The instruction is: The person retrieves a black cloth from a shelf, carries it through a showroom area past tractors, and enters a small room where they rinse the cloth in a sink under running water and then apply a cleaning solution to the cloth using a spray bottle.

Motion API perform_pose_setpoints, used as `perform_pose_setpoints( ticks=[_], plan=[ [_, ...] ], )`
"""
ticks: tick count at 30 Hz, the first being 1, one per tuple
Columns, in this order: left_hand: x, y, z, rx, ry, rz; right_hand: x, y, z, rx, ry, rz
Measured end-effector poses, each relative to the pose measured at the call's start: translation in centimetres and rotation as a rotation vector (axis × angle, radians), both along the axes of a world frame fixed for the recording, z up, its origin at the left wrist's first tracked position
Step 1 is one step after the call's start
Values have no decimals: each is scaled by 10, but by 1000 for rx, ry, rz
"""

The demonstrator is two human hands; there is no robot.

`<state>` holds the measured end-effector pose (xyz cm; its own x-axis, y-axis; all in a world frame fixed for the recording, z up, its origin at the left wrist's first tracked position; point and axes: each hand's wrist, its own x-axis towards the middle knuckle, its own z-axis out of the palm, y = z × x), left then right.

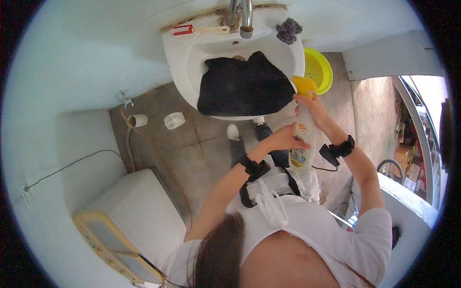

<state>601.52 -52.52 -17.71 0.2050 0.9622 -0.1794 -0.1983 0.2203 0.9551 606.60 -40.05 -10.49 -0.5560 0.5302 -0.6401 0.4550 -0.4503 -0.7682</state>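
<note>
both arms stretched forward from the lower edge, elbows bent a bit. left hand (pixel 287 140) sits lower with fingers curled in a grip, right hand (pixel 309 103) is higher up, fingers closed too. black straps on both wrists, forearms bare, hands close together

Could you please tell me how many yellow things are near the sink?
2: a yellow basin on the floor right of the sink, and the yellow cap under the right hand. Others may be hidden.

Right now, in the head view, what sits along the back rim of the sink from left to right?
Red-bristled brush → metal tap → grey scouring pad. Below them a black cloth fills the white sink.
</note>
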Motion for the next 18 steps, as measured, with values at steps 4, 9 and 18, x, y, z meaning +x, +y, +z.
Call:
perform_pose_setpoints(
  ticks=[4,9,18],
  plan=[
    [-4,5,19,-46,205,-10,3,0,20,-23,118,21],
    [-9,2,37,-109,19,49,23,-1,48,321,271,96],
    [-48,-58,20,103,372,836,131,54,-37,876,129,-360]
  ],
)
